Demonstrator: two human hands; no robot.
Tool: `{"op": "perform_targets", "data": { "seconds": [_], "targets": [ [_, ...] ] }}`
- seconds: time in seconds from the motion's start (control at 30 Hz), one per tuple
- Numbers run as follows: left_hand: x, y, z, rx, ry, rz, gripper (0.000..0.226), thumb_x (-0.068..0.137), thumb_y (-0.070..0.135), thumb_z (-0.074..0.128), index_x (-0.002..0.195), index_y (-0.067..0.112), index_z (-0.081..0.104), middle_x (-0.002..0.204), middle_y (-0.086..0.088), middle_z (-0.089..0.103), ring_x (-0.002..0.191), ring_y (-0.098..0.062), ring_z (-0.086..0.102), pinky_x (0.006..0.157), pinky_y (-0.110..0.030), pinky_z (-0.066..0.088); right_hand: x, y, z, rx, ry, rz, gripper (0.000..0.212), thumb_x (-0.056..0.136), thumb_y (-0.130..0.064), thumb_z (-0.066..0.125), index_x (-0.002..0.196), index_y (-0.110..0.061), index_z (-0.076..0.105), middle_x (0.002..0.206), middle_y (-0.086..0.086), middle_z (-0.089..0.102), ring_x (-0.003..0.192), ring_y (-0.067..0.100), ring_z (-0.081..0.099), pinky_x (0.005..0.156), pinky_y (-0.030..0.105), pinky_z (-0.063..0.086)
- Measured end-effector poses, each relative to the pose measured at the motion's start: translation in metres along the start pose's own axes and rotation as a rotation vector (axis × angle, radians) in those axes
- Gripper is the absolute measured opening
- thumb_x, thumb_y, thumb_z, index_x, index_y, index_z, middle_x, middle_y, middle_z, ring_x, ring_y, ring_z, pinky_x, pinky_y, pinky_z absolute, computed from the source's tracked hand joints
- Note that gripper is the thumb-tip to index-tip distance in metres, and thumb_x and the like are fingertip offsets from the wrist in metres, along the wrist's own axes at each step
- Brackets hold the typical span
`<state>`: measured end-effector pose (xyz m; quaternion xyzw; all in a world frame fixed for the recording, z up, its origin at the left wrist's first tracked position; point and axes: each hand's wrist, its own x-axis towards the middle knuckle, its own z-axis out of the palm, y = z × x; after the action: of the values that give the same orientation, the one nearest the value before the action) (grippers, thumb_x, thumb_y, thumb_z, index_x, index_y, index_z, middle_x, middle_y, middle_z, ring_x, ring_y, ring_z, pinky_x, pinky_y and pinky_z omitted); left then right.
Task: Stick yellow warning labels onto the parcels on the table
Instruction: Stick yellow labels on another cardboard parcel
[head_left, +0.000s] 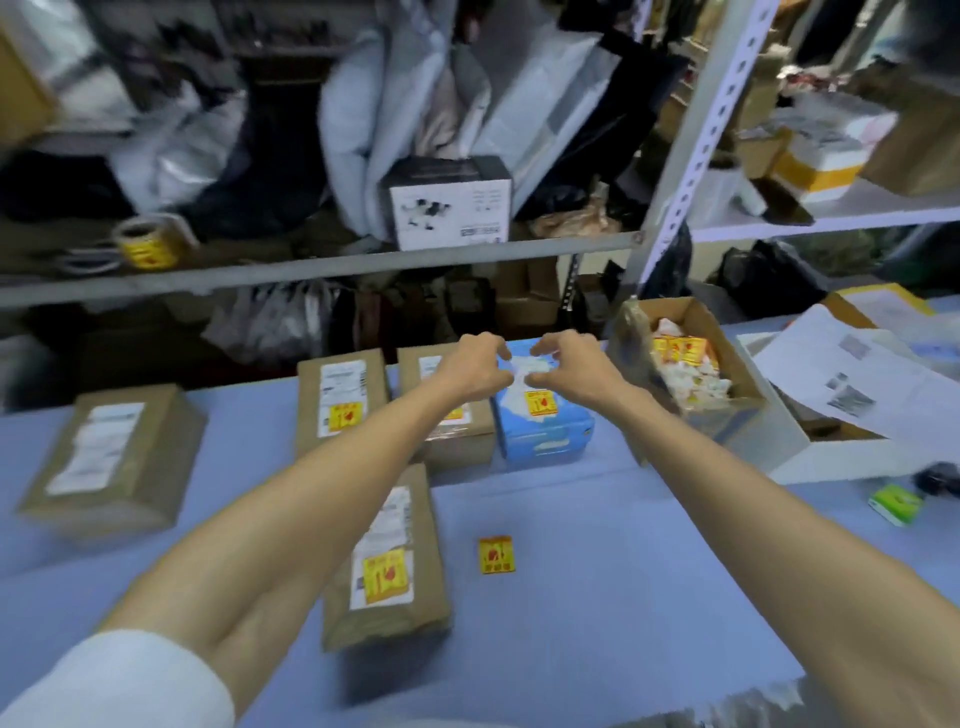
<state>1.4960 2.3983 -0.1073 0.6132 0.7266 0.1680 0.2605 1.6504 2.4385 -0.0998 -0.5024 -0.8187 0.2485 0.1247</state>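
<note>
Both hands reach over the far end of the blue parcel (545, 434), which stands at the back of the blue table (597, 597). The left hand (475, 364) and right hand (569, 364) face each other, fingers curled inward, close together above the parcel's white-patterned top. Blur hides whether either pinches anything, so I cannot tell their grip. 1 yellow warning label (540, 402) sits on the blue parcel's top, near its front edge. 3 brown parcels also carry yellow labels: the near parcel (384, 519) under the left forearm, the middle parcel (340, 384), and the hidden parcel (460, 441) partly behind the left wrist. The far-left parcel (114, 457) shows a white shipping slip. 1 loose label (496, 555) lies on the table, right of the near parcel. An open carton (748, 384) beside the blue parcel holds yellow labels and white scraps. A label roll (148, 244) sits on the shelf (311, 265)
</note>
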Motion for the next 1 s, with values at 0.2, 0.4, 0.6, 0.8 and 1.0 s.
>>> {"op": "perform_targets", "data": {
  "seconds": [0.2, 0.4, 0.6, 0.8, 1.0],
  "targets": [
    [-0.069, -0.087, -0.027, -0.061, 0.123, -0.200, 0.033, 0.077, 0.017, 0.064, 0.110, 0.014, 0.066, 0.106, -0.009, 0.068, 0.101, -0.025, 0.063, 0.083, -0.030, 0.048, -0.006, -0.075, 0.065, -0.020, -0.116, -0.176, 0.048, 0.076, -0.023, 0.077, 0.119, -0.010, 0.063, 0.126, 0.008, 0.061, 0.117, 0.023, 0.055, 0.090, 0.030, 0.043],
    [-0.132, -0.145, -0.011, -0.173, 0.156, -0.353, 0.035, 0.075, 0.013, 0.065, 0.110, 0.016, 0.065, 0.106, -0.006, 0.066, 0.100, -0.023, 0.062, 0.083, -0.028, 0.050, -0.030, -0.103, 0.116, -0.052, -0.216, -0.254, 0.044, 0.077, -0.016, 0.074, 0.118, -0.005, 0.063, 0.123, 0.012, 0.063, 0.114, 0.028, 0.057, 0.092, 0.037, 0.048],
    [-0.177, -0.173, 0.031, -0.267, 0.244, -0.478, 0.047, 0.079, 0.007, 0.062, 0.125, 0.011, 0.056, 0.127, -0.012, 0.055, 0.117, -0.026, 0.053, 0.095, -0.032, 0.044, -0.061, -0.088, 0.158, -0.091, -0.282, -0.152, 0.035, 0.082, -0.015, 0.070, 0.112, -0.004, 0.056, 0.111, 0.013, 0.061, 0.104, 0.030, 0.058, 0.073, 0.031, 0.043],
    [-0.213, -0.180, 0.064, -0.648, 0.220, -0.522, 0.068, 0.077, 0.007, 0.075, 0.136, 0.014, 0.043, 0.135, -0.007, 0.052, 0.119, -0.023, 0.053, 0.095, -0.035, 0.049, -0.110, -0.062, 0.192, 0.361, -0.335, 0.166, 0.051, 0.085, -0.018, 0.070, 0.130, -0.008, 0.049, 0.128, 0.008, 0.059, 0.108, 0.021, 0.058, 0.084, 0.030, 0.047],
    [-0.225, -0.180, 0.075, -0.800, 0.185, -0.524, 0.081, 0.081, 0.012, 0.074, 0.147, 0.025, 0.029, 0.140, -0.001, 0.049, 0.110, -0.012, 0.049, 0.091, -0.025, 0.041, -0.137, -0.055, 0.203, 0.537, -0.320, 0.204, 0.058, 0.086, -0.024, 0.070, 0.138, -0.019, 0.045, 0.130, 0.002, 0.058, 0.101, 0.013, 0.056, 0.071, 0.015, 0.045]
  ]
}}
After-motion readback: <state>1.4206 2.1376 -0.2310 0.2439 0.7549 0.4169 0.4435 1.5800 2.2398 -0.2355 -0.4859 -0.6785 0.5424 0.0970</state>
